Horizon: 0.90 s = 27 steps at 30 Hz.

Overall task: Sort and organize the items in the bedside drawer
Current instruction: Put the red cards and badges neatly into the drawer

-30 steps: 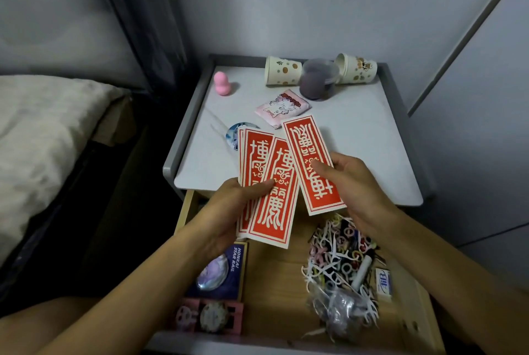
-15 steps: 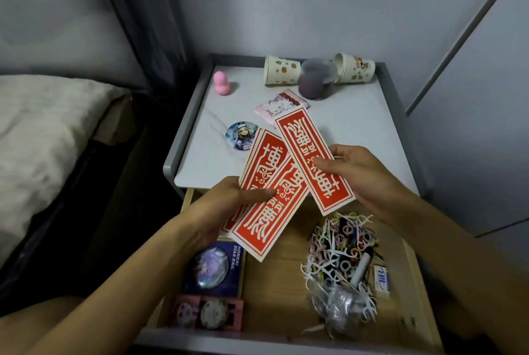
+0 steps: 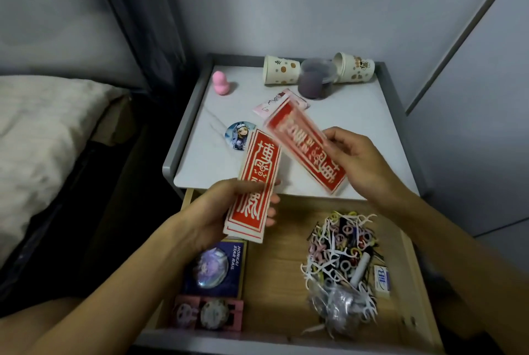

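Observation:
My left hand (image 3: pixel 229 208) grips a small stack of red envelopes (image 3: pixel 256 180) with white characters, held over the front edge of the nightstand top. A single red envelope (image 3: pixel 306 145), blurred by motion, is in my right hand (image 3: pixel 355 160) above the tabletop. Below both hands the wooden drawer (image 3: pixel 274 277) stands open. Inside it lie a blue badge card (image 3: pixel 214 266), a pink card with badges (image 3: pixel 209 313), a tangle of floss picks and small loops (image 3: pixel 340 257), a clear bag (image 3: pixel 335 306) and a small white box (image 3: pixel 382 280).
On the white nightstand top (image 3: pixel 366 125) are a pink sponge (image 3: pixel 219 82), a round badge (image 3: pixel 240 135), a pink packet (image 3: pixel 272 102), two tipped paper cups (image 3: pixel 280 69) (image 3: pixel 355 68) and a purple tub (image 3: pixel 316 77). A bed (image 3: pixel 37 131) lies at the left.
My right hand has pulled its envelope away to the right, apart from the others. The left hand's envelopes have closed from a fan into a neat stack.

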{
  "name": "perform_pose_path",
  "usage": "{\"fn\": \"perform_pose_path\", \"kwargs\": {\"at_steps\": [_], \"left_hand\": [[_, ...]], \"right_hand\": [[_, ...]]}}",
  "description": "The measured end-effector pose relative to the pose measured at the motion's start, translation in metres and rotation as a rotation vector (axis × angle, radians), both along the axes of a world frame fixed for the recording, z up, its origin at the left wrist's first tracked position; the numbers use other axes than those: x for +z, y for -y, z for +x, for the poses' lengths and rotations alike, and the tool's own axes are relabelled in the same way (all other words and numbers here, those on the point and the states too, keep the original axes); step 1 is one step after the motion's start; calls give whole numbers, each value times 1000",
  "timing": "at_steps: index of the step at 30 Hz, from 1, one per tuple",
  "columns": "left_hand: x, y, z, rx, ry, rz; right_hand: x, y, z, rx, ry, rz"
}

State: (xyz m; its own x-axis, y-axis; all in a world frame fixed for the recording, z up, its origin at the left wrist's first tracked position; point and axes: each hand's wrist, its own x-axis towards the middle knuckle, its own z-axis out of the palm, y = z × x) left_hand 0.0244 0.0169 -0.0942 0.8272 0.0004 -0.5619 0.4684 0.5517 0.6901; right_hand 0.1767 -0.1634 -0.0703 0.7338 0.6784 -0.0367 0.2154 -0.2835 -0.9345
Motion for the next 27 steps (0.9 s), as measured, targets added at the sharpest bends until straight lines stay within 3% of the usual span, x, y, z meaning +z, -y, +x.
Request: {"fn": "perform_pose_path", "kwargs": {"at_steps": [4, 8, 11, 13, 15, 17, 18, 22, 27], "left_hand": [[-1, -7, 2, -113, -1, -78], [-1, 8, -2, -325, 57, 19], [-2, 17, -5, -380, 51, 153], [-6, 20, -5, -330, 60, 240], [-8, 24, -4, -286, 89, 360], [-8, 30, -4, -265, 117, 440], [-7, 33, -3, -267, 131, 481], [-7, 45, -1, -282, 159, 578], [-8, 51, 1, -232, 115, 558]], "right_hand": [[-11, 3, 8, 333, 674, -262], [-12, -2, 0, 424, 791, -229], [-18, -8, -12, 320, 923, -158], [-22, -11, -21, 99, 783, -114], [-20, -13, -28, -50, 390, -60], [-21, -16, -31, -54, 46, -3], [-23, -17, -33, -41, -39, 28], [-28, -24, -47, -36, -65, 122], [-32, -27, -58, -120, -11, 240]]}}
